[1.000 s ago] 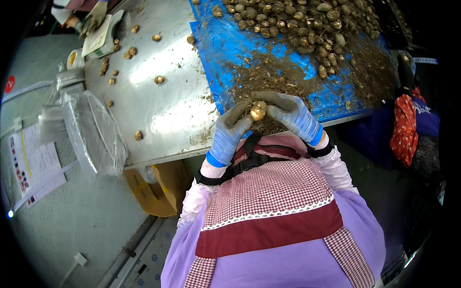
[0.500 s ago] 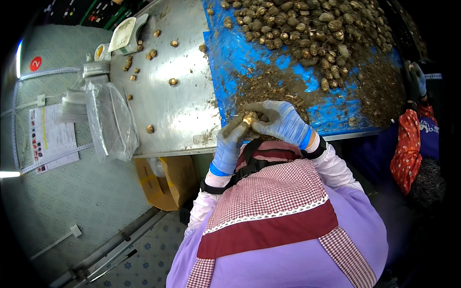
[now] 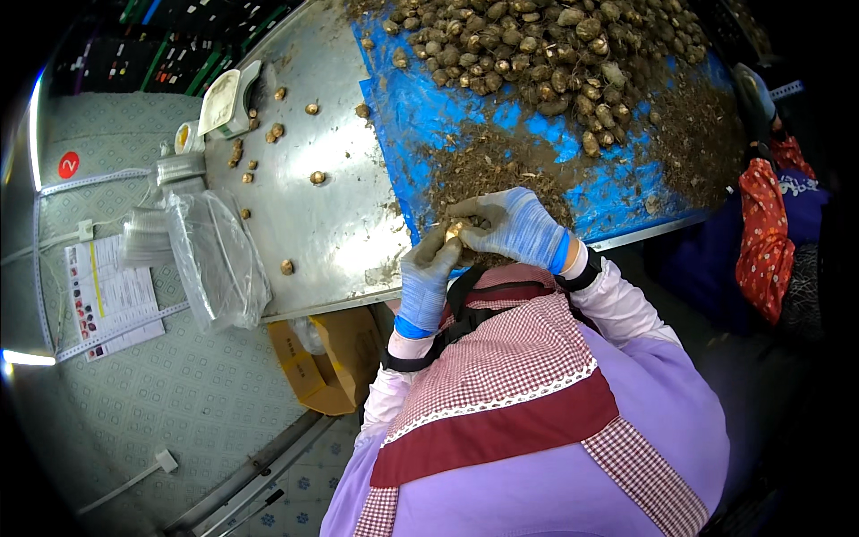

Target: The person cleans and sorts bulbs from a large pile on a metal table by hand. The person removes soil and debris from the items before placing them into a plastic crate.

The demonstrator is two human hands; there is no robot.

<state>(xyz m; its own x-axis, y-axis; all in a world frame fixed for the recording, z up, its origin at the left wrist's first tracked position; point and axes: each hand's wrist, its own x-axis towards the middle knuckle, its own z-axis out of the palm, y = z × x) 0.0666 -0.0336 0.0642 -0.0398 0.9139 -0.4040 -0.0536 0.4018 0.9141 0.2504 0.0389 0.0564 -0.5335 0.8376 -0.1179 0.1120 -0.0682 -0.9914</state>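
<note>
A small brown taro with a pale patch is held between both hands above the table's near edge. My left hand, in a blue and grey dirt-stained glove, pinches it from the left and below. The fingers of my right hand, gloved alike, curl over it from the right; most of the taro is hidden by them. Beyond my hands, crumbly soil lies on a blue plastic sheet. A large heap of hairy taros rises at the far side.
Several loose taros are scattered over the metal table to the left. A white scale, clear plastic bags and stacked clear trays line its left edge. Below stands a cardboard box. At right, a co-worker's red patterned sleeve shows.
My view has turned a little, so the table and heap sit tilted and shifted left. Both hands keep their hold on the taro, with fingers slightly shifted and more pale surface showing.
</note>
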